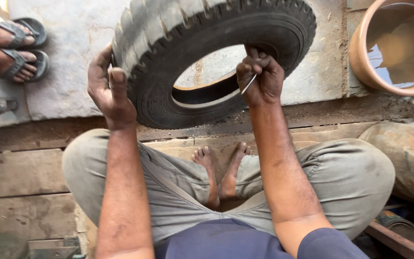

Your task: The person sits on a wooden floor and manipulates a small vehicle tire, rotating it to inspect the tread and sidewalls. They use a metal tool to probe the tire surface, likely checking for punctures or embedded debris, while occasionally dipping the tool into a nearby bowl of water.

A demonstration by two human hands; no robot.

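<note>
Head view looks down on a worn black rubber tyre with a chunky tread [168,33] standing upright on its edge on the grey concrete floor [63,72], just past the seated person's crossed legs; judged from this, it could roll or tip away if the left hand [109,86] eases off, and the thin silvery metal tool [248,84] could slip off the rubber toward the fingers. The left hand lies spread against the tread with the thumb up, while the right hand [260,79] is curled tight around the tool at the tyre's inner rim
</note>
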